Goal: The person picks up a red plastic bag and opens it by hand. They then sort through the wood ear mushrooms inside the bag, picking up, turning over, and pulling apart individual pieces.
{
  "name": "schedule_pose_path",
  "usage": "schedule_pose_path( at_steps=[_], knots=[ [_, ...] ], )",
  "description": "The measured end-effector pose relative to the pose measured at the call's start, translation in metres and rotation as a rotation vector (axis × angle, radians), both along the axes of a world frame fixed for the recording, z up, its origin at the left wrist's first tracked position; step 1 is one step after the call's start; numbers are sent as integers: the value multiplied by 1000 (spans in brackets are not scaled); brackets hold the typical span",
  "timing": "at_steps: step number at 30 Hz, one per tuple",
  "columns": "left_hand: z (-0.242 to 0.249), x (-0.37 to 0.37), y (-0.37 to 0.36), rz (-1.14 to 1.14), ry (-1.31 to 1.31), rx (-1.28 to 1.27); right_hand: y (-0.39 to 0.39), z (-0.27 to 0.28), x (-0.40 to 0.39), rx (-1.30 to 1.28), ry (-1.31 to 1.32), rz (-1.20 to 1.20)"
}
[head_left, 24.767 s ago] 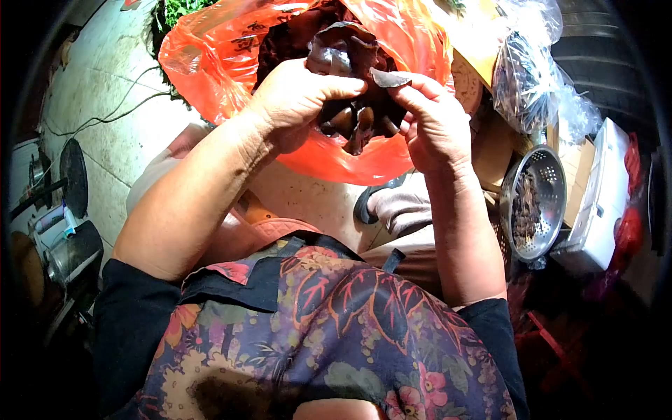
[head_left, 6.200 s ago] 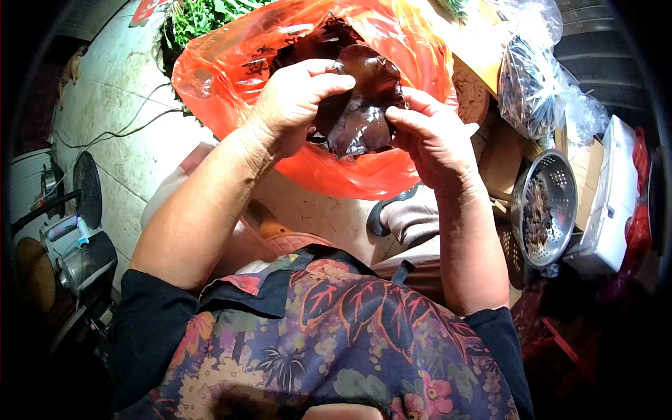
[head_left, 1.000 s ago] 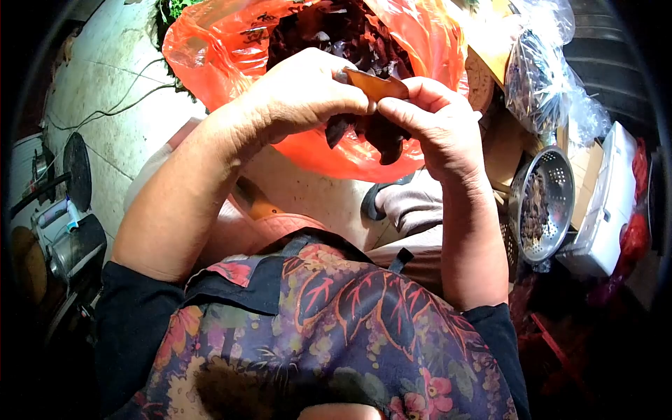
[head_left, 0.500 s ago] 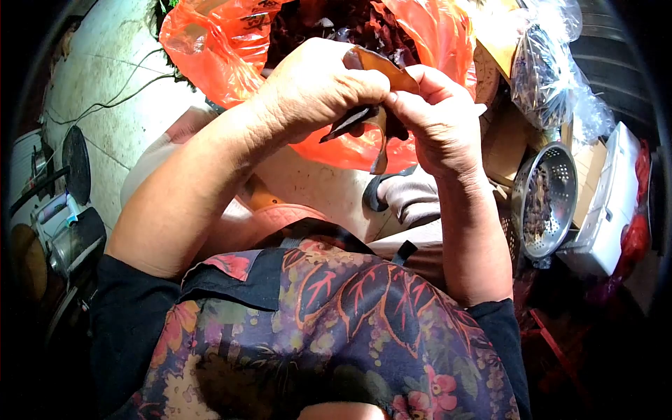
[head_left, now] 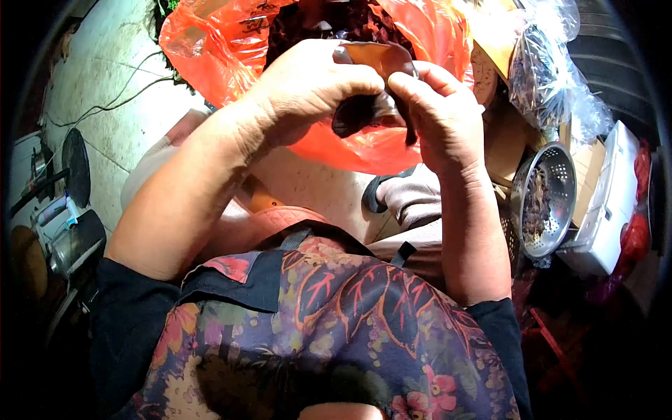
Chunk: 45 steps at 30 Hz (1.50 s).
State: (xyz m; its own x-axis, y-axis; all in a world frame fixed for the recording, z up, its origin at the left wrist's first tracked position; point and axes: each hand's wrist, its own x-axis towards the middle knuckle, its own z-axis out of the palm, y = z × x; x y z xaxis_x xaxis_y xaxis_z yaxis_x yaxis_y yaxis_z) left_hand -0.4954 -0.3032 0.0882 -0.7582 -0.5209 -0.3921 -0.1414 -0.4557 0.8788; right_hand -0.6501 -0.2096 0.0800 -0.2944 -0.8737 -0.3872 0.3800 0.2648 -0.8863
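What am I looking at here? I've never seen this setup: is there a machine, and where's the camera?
There's no machine: a person works with two bare hands. The camera is worn on the head, looking forward and down, so patterned clothing fills the lower part. The left hand and right hand together hold a thin, dark brown piece. Beyond them is an open red-orange plastic bag containing more dark pieces. To the right, a perforated metal bowl holds dark bits I can't identify.
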Motion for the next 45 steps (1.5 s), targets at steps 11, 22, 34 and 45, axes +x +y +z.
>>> schedule_pose_path(
  at_steps=[11, 22, 34, 45],
  knots=[
    [-7, 1, -1, 119, 33, 46, 3, -5, -10, -2, -53, 7],
    [-21, 9, -14, 149, -59, -19, 3, -5, -32, 13, 378, -77],
    [-10, 1, -4, 151, -9, 101, 4, 3, -5, -63, 595, 104],
    [-12, 0, -4, 103, -43, 87, 0, -6, -8, 37, -28, -19]
  ],
)
